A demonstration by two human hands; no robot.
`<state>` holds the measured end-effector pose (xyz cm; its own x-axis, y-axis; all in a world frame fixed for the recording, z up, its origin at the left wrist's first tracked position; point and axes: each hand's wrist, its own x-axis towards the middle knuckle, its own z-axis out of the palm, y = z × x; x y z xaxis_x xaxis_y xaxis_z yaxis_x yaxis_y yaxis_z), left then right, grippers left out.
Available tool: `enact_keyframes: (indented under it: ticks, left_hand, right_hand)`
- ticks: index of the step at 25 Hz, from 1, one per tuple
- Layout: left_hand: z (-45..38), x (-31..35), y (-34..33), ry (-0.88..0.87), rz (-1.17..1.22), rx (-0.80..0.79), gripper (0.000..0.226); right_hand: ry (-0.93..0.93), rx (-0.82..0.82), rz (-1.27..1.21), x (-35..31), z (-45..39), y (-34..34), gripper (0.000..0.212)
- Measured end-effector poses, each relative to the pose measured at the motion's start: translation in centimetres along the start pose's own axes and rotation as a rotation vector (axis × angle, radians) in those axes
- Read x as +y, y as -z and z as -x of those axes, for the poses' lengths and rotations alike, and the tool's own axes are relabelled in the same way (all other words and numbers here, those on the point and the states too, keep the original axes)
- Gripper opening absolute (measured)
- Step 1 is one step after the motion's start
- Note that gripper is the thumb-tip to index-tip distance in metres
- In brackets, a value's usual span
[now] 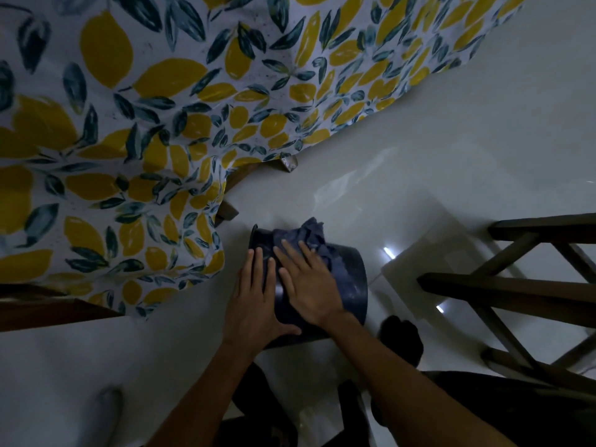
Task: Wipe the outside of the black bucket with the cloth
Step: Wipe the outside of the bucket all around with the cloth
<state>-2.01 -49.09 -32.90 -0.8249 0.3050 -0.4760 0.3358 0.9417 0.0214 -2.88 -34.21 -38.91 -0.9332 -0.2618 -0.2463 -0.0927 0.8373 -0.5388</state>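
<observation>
- The left hand [254,298] lay flat and spread on the side of the black bucket [351,285], fingers straight, thumb stretched out toward 3 o'clock along the near edge; it pressed rather than gripped, closed around nothing
- The right hand [309,285] was likewise open, palm down, fingers fanned toward 11 o'clock, pressing the cloth [309,237] against the bucket wall without curling round it
- The bucket lay on its side on the pale glossy floor [419,156], just below the middle of the view, one end pointing toward 10 o'clock and the other toward the person
- The dark blue cloth was bunched at the 12 o'clock side of the bucket, part of it trapped under the right hand's fingers
- No brand, label or readable writing showed on the bucket, the cloth or anything nearby
- The lemon-and-leaf tablecloth [129,124] hung down from 9 to 1 o'clock, covering the table beneath so that only a wooden leg end [227,212] poked out close to the bucket
- A dark wooden frame [516,285] at 3 o'clock was cut off by the edge
- The scene was dim; the bucket's opening and whether it had a handle could not be made out, and the dark shapes at 6 o'clock under the forearms were too murky to tell
</observation>
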Motion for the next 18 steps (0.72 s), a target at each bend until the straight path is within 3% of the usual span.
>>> enact_keyframes:
  ticks: [5,7,12,15,18]
  left_hand:
    - [-0.4,0.2,0.6,0.023,0.023,-0.006,0.157]
    - [-0.3,0.2,0.4,0.011,0.021,-0.007,0.157]
    - [0.5,0.0,-0.2,-0.02,-0.001,-0.021,0.156]
    - [-0.2,0.2,0.0,-0.002,0.023,0.014,0.155]
    - [-0.8,0.4,0.5,-0.006,0.018,0.011,0.154]
  right_hand:
    - [-0.29,-0.067,0.065,6.0,0.2,2.3,0.071]
    - [-0.358,-0.046,0.04,5.5,1.4,1.9,0.071]
    - [-0.258,0.076,0.064,1.0,7.3,-0.2,0.059]
    - [-0.301,0.065,0.072,1.6,4.1,0.8,0.055]
    - [-0.444,-0.082,0.003,2.8,-1.9,3.2,0.053]
